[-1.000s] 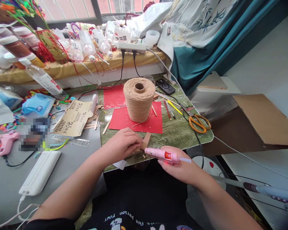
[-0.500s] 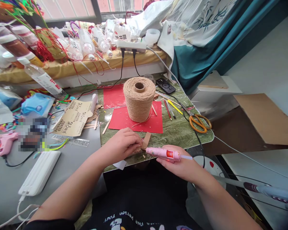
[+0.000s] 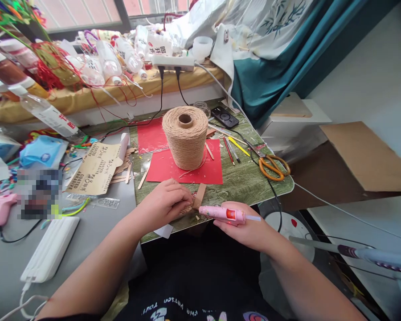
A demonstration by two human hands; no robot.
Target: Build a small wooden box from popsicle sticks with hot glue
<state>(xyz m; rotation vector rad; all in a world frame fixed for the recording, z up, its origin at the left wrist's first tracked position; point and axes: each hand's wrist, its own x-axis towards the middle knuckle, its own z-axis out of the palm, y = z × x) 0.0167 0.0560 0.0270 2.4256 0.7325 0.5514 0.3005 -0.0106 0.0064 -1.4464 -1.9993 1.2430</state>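
A pink hot glue gun (image 3: 222, 214) with a clear glue stick out of its back end is gripped in my right hand (image 3: 243, 229). Its nozzle points left, close to a small brown piece of wood or card (image 3: 199, 195) at the table's near edge. My left hand (image 3: 172, 200) is closed with fingers pressed down on a flat layered wooden piece (image 3: 183, 211), mostly hidden under them. Just beyond my hands stands a big spool of twine (image 3: 186, 138) on red card (image 3: 214, 171).
Orange-handled scissors (image 3: 274, 167), a yellow pen (image 3: 239, 146) and a black phone (image 3: 224, 117) lie right of the spool. On the left are sandpaper (image 3: 95, 169), a second pink glue gun (image 3: 2, 209) and a white power strip (image 3: 50, 249). Bottles crowd the windowsill.
The whole view has shifted slightly, so things sit a little further left. Both hands keep nearly the same pose, with the glue gun nozzle still by the brown piece.
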